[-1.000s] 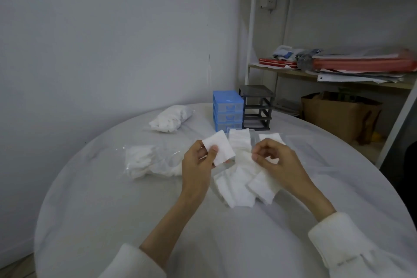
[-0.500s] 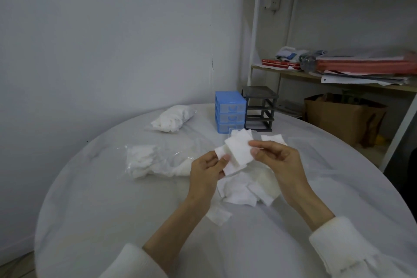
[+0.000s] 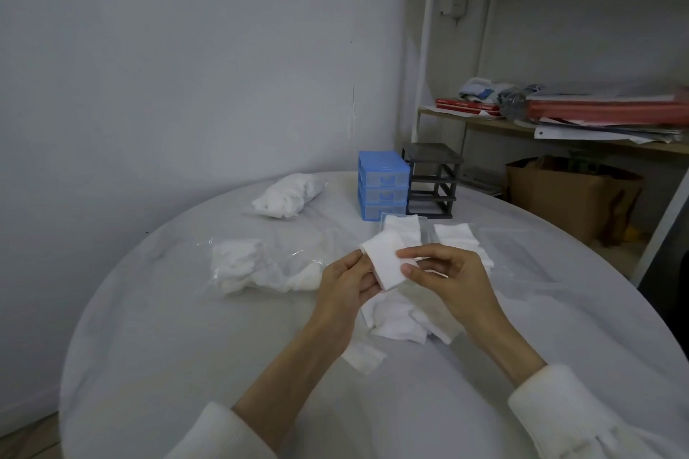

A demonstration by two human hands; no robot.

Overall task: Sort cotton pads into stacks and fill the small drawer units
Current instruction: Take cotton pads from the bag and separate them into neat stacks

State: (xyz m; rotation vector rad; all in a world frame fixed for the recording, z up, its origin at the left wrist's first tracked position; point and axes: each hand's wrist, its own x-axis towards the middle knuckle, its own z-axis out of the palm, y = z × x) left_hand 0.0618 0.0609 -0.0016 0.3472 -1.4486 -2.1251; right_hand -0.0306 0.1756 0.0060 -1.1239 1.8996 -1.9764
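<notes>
Both hands hold a small stack of cotton pads (image 3: 384, 262) above the bench (image 3: 186, 365): the left hand (image 3: 348, 281) grips its near-left edge, and the right hand (image 3: 445, 278) pinches its right edge between thumb and fingertips. More loose pads (image 3: 400, 317) lie heaped beneath the hands, in front of the blue drawer unit (image 3: 383, 186) and the dark frame (image 3: 432, 179). The pads look light, soft and easily shed, so they are probably best pinched gently across opposite edges to stay squared.
</notes>
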